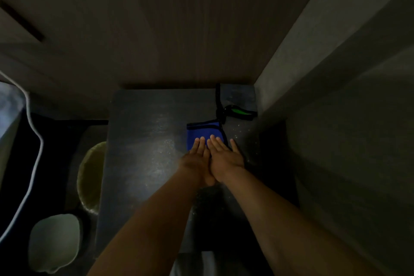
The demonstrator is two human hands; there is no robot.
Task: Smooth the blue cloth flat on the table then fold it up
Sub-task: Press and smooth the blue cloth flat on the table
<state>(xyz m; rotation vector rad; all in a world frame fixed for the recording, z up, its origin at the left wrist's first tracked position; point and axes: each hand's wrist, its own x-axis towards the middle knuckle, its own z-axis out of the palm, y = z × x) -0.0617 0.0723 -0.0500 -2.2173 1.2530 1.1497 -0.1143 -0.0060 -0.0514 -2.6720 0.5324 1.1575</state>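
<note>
Because the room is dim, much is hard to see: the blue cloth [202,132] lies on the dark surface [143,141], its near part hidden under the left hand [198,158] and right hand [225,155], both flat with fingers stretched, holding nothing.

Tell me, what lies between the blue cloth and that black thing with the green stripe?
In the head view, a black strap runs between the blue cloth and the black, green-striped object; otherwise only dark table.
</note>
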